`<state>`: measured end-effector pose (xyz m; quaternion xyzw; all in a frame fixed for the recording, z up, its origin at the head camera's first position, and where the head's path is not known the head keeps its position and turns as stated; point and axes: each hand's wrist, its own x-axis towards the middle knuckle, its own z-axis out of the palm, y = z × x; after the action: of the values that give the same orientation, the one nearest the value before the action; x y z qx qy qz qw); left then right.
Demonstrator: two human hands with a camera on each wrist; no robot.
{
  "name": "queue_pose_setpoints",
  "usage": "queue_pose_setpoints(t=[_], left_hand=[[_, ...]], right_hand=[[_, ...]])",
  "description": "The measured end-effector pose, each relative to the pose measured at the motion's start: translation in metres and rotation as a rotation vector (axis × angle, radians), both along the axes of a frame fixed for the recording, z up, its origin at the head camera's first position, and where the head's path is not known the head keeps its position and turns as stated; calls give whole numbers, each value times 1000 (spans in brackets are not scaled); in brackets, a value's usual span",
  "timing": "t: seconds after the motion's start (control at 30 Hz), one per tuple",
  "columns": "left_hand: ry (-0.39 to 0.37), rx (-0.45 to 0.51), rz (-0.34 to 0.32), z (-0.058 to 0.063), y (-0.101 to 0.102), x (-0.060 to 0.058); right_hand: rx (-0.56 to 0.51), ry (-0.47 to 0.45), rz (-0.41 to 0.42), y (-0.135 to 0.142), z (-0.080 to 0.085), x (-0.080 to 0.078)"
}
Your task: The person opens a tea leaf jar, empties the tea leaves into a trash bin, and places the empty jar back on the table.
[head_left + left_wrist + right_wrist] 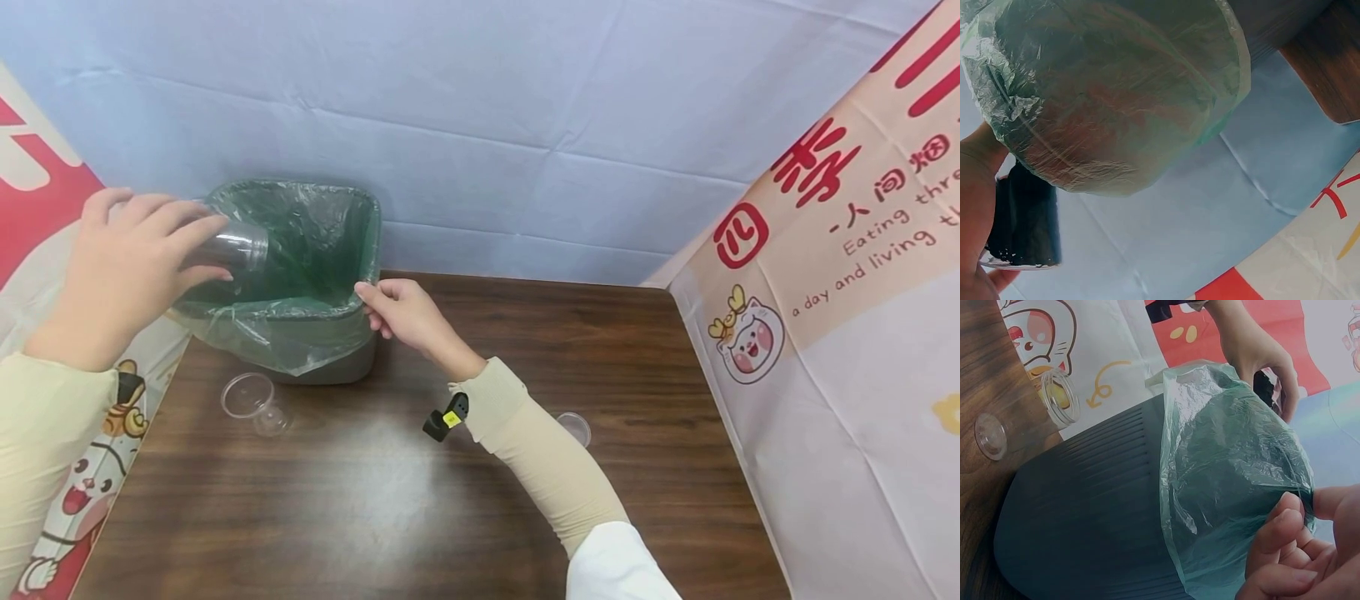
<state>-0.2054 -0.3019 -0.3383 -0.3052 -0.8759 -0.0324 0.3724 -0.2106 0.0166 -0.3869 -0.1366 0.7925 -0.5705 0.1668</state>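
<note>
My left hand (pixel 138 258) grips a clear jar (pixel 243 247), tilted on its side with its mouth over the trash bin. Dark contents show in the jar (pixel 1025 219) in the left wrist view. With thumb and fingers, my right hand (pixel 405 315) pinches the green plastic bag (pixel 1229 444) at the bin's right rim. The bag lines the grey trash bin (pixel 1085 494) and folds out over its edge. The bin stands at the table's back left.
A second clear jar (pixel 247 396) stands on the wooden table (pixel 360 517) in front of the bin. Right of my right forearm lies a clear round object (pixel 576 427), partly covered by the sleeve. A pale cloth wall (pixel 480 125) rises behind, with printed sheets at both sides.
</note>
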Motion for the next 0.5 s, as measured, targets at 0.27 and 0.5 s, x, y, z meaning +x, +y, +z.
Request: queue_pose_setpoints(t=[0.27, 0.5], left_hand=[[-7, -24, -36, -1, -2, -1], [-13, -16, -46, -3, -4, -2]], right_hand=[[-8, -15, -14, -1, 0, 0], [-11, -11, -18, -2, -2, -1]])
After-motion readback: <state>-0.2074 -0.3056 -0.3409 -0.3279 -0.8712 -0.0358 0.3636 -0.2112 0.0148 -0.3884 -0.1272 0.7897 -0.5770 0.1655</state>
